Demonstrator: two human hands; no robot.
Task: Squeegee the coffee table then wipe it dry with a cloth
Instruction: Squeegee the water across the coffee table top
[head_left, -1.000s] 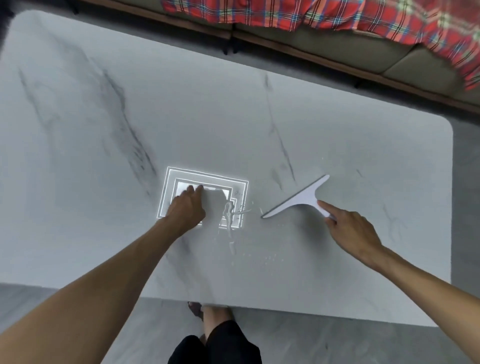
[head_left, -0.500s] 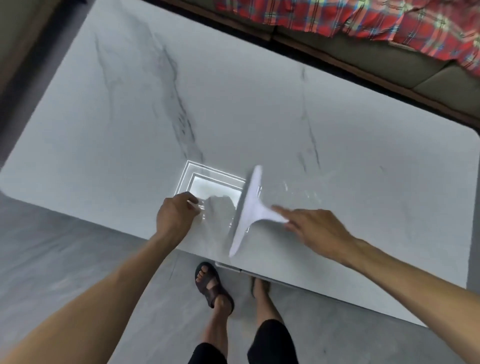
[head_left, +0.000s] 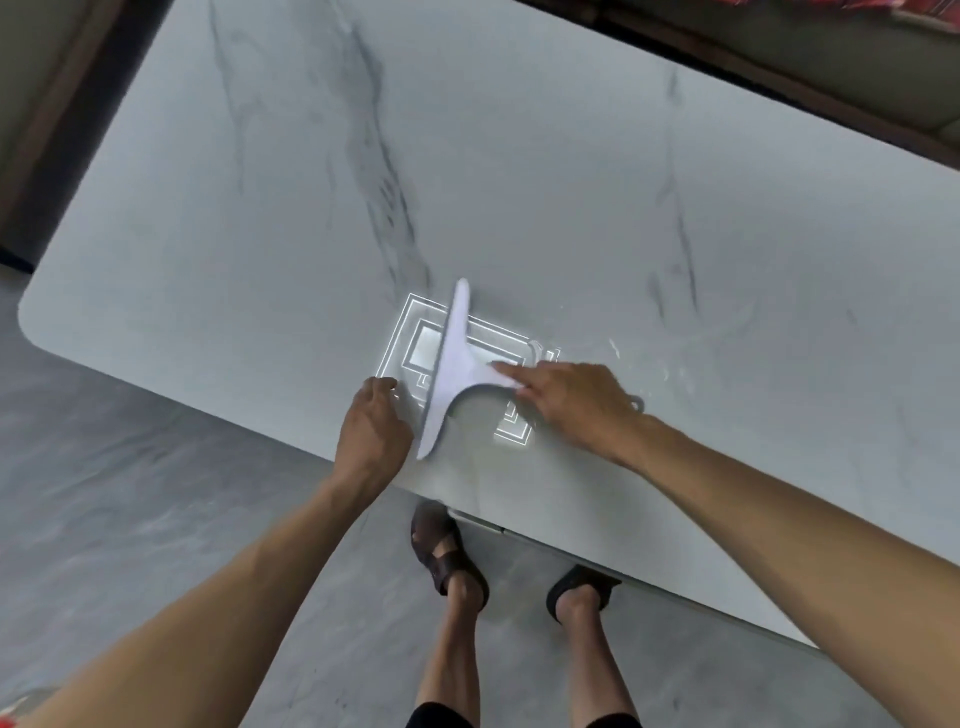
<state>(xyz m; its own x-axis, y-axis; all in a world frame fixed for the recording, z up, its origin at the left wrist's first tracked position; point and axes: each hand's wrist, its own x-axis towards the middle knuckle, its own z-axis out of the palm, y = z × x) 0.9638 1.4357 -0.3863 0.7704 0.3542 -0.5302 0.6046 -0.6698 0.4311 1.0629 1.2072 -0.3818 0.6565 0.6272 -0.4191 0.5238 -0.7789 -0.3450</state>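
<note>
The white marble coffee table (head_left: 519, 182) fills the upper view. My right hand (head_left: 571, 405) grips the handle of a white squeegee (head_left: 454, 364), whose blade runs near to far and lies on the tabletop close to the near edge. My left hand (head_left: 371, 431) sits just left of the blade's near end, fingers curled, pressing a pale cloth (head_left: 467, 434) that the squeegee mostly hides. Thin wet streaks (head_left: 649, 364) glisten to the right of my right hand.
A bright reflection of a ceiling light (head_left: 415, 343) lies on the tabletop under the squeegee. A sofa (head_left: 831, 67) stands beyond the far edge at top right. My sandalled feet (head_left: 447, 561) stand on the grey floor by the near edge.
My right hand has swept the squeegee leftward across the table until its blade stands beside my left hand. The view has shifted toward the table's near left corner.
</note>
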